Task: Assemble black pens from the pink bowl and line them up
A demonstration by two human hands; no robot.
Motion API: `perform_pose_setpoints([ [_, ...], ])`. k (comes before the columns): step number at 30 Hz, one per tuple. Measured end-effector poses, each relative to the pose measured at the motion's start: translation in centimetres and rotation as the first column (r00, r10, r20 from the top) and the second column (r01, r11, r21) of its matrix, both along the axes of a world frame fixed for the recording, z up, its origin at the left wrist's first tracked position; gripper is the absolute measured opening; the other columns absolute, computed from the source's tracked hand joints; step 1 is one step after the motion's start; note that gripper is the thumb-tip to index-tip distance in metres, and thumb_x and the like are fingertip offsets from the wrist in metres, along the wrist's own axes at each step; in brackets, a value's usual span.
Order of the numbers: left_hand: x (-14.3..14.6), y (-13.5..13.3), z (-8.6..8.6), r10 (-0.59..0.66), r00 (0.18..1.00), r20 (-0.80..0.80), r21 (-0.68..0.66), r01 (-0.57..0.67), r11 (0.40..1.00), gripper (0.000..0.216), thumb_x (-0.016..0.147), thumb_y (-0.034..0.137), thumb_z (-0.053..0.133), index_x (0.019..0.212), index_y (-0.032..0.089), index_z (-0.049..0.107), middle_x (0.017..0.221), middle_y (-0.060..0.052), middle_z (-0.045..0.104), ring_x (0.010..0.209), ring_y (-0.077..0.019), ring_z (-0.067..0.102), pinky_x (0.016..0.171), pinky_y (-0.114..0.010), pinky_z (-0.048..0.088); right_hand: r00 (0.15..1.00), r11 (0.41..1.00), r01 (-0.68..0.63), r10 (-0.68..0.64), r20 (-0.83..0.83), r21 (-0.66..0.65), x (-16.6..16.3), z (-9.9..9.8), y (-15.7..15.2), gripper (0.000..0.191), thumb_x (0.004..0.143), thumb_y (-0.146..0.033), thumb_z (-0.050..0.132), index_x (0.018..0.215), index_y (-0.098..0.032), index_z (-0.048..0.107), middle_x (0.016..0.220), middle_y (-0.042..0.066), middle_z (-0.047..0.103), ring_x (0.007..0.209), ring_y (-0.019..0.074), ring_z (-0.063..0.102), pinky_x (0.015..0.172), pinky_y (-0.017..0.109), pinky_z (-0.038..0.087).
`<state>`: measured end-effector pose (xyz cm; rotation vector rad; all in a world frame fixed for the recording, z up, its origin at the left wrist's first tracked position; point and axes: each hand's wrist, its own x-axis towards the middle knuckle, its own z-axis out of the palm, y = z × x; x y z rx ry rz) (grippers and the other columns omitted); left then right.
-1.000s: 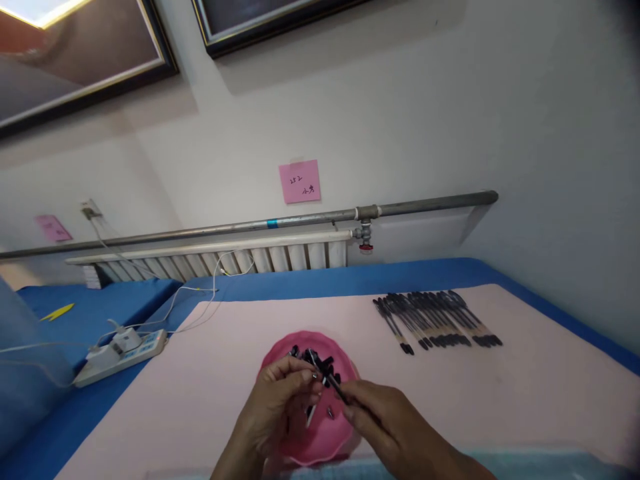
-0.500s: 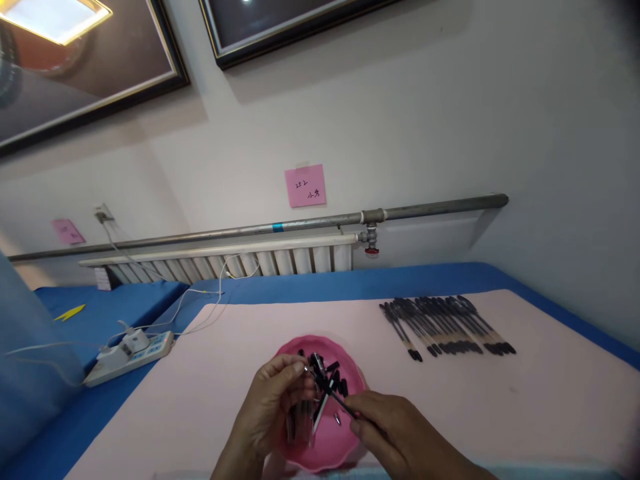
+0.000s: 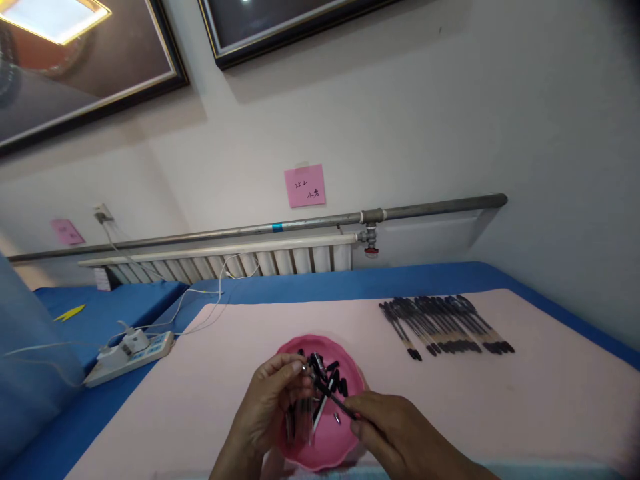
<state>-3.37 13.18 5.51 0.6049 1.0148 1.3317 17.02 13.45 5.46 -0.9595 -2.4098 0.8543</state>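
Note:
Over a pink scalloped dish (image 3: 349, 441), my left hand (image 3: 270, 399) pinches a small shiny metal piece (image 3: 305, 367), perhaps a pen tip, between thumb and fingertip. Clear tube-like parts (image 3: 302, 423) show just below those fingers; whether the hand also holds them I cannot tell. My right hand (image 3: 383, 427) is closed round a slim dark pen part (image 3: 345, 405), its far end pointing up and left toward the left fingertips. Short black pieces (image 3: 343, 387), a white stick (image 3: 320, 412) and a loose silver cone (image 3: 337, 418) lie in the dish.
A row of dark pens (image 3: 440, 325) lies on the pink cloth (image 3: 225, 373) at the right. A white power strip (image 3: 131, 357) with plugs and cables is at the left. Behind the blue table edge (image 3: 410, 279) stand a radiator (image 3: 300, 259) and pipe (image 3: 435, 208).
Both hands stay almost where they were above the dish, with only slight shifts of the fingers. Nothing else has visibly moved.

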Motion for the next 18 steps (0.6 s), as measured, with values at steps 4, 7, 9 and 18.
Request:
perform_pose_setpoints([
  [4,-0.2,0.0,-0.2,-0.023,0.999,-0.033,0.003,0.023,1.000,0.019,0.060,0.021,0.077,0.073,0.011,0.068,0.060,-0.003,0.066,0.055,-0.0102,0.061,0.056,-0.021,0.051,1.000,1.000,0.006,-0.006,0.003,-0.003,0.0,0.0,0.0,0.022,0.090,-0.021,0.035,0.081,-0.020,0.055,0.076,0.001,0.061,0.068,0.0141,0.054,0.063,0.023,0.037],
  [7,0.0,0.0,-0.3,-0.044,0.997,-0.071,0.002,0.045,0.999,0.021,0.059,0.022,0.078,0.073,0.010,0.068,0.062,-0.003,0.066,0.054,-0.0097,0.061,0.057,-0.021,0.050,1.000,1.000,0.012,-0.012,0.001,0.002,0.0,-0.1,0.0,0.022,0.090,-0.021,0.035,0.079,-0.020,0.055,0.076,0.001,0.061,0.067,0.0141,0.054,0.062,0.023,0.038],
  [9,0.3,0.0,-0.4,-0.048,0.996,-0.079,0.009,0.049,0.999,0.022,0.058,0.022,0.078,0.073,0.010,0.068,0.064,-0.004,0.067,0.056,-0.0104,0.061,0.058,-0.021,0.050,1.000,1.000,0.021,-0.021,-0.003,0.009,0.0,-0.3,0.1,0.022,0.090,-0.022,0.036,0.079,-0.020,0.055,0.076,0.001,0.062,0.067,0.0144,0.055,0.062,0.023,0.039],
  [18,1.9,0.4,-1.2,0.090,0.993,0.076,-0.051,-0.086,0.995,0.023,0.055,0.019,0.079,0.073,0.011,0.066,0.060,-0.003,0.065,0.050,-0.0095,0.058,0.051,-0.021,0.050,0.995,0.979,0.095,-0.086,-0.052,0.182,-0.6,-3.2,0.6,0.025,0.087,-0.021,0.040,0.105,-0.024,0.057,0.091,0.006,0.069,0.080,0.0180,0.065,0.067,0.023,0.047],
])
